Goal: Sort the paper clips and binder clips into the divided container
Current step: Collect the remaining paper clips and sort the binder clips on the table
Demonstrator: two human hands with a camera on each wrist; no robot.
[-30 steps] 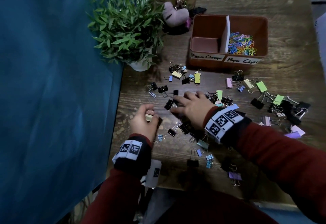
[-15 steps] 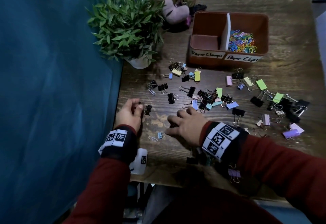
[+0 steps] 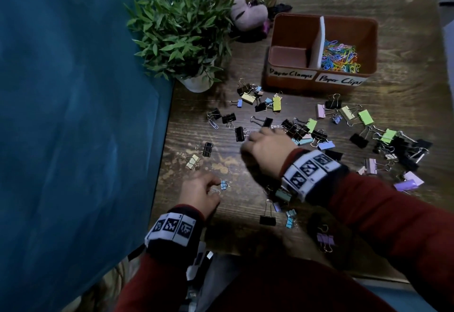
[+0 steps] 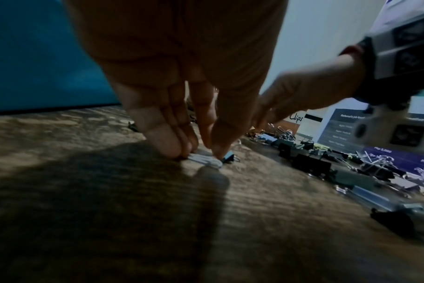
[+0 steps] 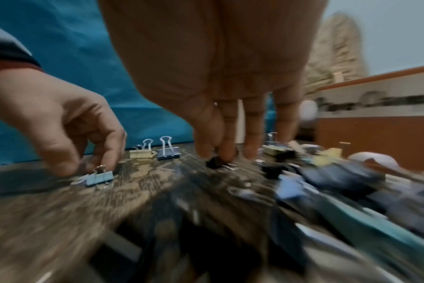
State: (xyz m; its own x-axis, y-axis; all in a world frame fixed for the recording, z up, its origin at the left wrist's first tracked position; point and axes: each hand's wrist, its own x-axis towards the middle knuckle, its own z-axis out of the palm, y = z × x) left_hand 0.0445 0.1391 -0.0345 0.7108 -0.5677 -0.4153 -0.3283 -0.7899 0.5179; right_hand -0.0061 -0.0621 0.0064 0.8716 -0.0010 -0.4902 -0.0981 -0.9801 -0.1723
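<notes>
A brown divided container (image 3: 321, 83) stands at the back. Its "Paper Clips" half holds coloured paper clips (image 3: 339, 57); nothing shows in the "Paper Clamps" half. Binder clips lie scattered over the wooden table (image 3: 245, 213). My left hand (image 3: 217, 187) (image 4: 201, 155) is down on the table near the front left. Its thumb and fingers pinch a white paper clip (image 4: 203, 159) beside a small blue binder clip (image 3: 224, 185) (image 5: 99, 177). My right hand (image 3: 248, 139) (image 5: 214, 159) points down mid-table, and its thumb and fingertips pinch a small black binder clip (image 5: 214, 163).
A potted plant (image 3: 181, 29) and a pink plush (image 3: 248, 14) stand at the back left. A blue panel (image 3: 73, 115) runs along the table's left edge. A cream clip (image 3: 193, 162) and a black one (image 3: 207, 149) lie left of my hands. A dense clip pile (image 3: 393, 144) lies to the right.
My left hand let go of a black binder clip and came back toward me onto the paper clip. My right hand moved away from me to the black clip.
</notes>
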